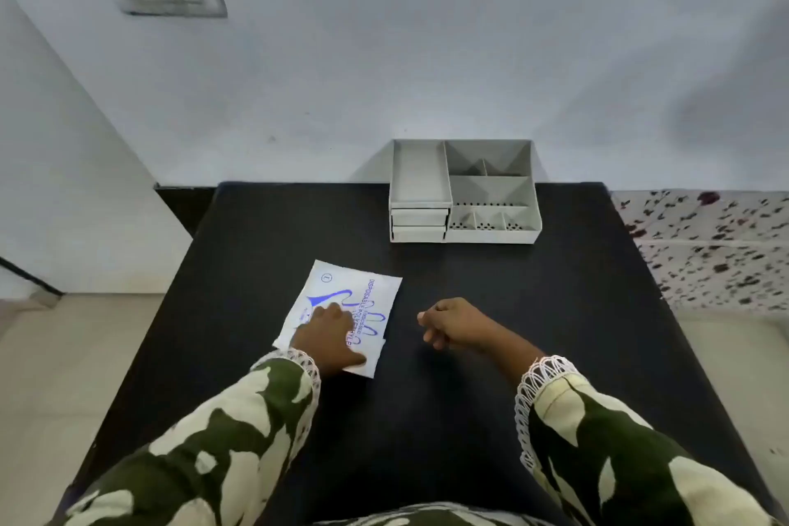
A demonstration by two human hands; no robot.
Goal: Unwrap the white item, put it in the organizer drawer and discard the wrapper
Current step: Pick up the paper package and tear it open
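Left hand [328, 333] is pressed down flat-ish on the near end of the white wrapper [341, 312], fingers spread over the blue print and thumb at the near corner, so it's pinning the packet to the black table [512, 312] rather than gripping it, and the packet looks sealed. Just to the right of that, the right hand [452, 325] sits on the bare table in a loose fist, holding nothing and not touching the wrapper. Way beyond both hands, up at the far edge of the table, is the grey organizer [465, 192] with its small drawers [419, 222] shut on its left side.
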